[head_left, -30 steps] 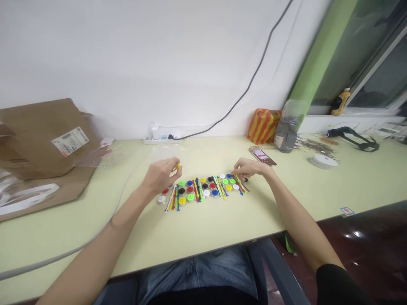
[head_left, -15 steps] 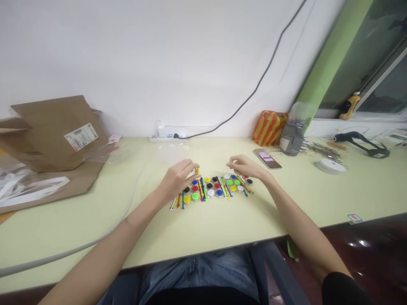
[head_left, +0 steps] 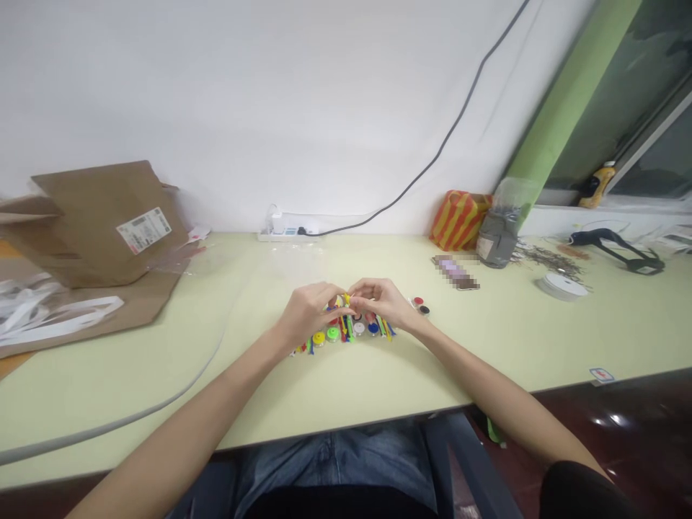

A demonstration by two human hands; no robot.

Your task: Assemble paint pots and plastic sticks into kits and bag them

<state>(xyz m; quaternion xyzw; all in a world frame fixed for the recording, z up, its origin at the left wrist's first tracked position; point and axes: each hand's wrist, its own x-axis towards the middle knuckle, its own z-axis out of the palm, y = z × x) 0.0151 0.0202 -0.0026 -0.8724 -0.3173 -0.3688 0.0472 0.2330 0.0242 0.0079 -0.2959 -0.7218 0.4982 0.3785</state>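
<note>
My left hand (head_left: 308,311) pinches a small yellow plastic piece (head_left: 347,298) above the middle of the table. Against it from the other side come the fingertips of my right hand (head_left: 383,301), closed in a pinch; anything between them is too small to make out. Under both hands lie small round pieces with coloured tops, among them a green one (head_left: 332,334), a white one (head_left: 359,329) and a blue one (head_left: 373,329). Between their groups lie thin coloured plastic arrows (head_left: 346,330). My hands cover part of these pieces.
A power strip (head_left: 281,234) sits by the wall. On the left stands a cardboard box (head_left: 102,231), with a grey cable (head_left: 178,398) across the table. To the right are a phone (head_left: 455,272), a striped bag (head_left: 458,220), a grey-filled plastic bag (head_left: 497,238) and a white spool (head_left: 562,285).
My right hand has moved left from above the right-hand pieces to meet my left hand at the yellow piece. My left hand has shifted slightly right and down.
</note>
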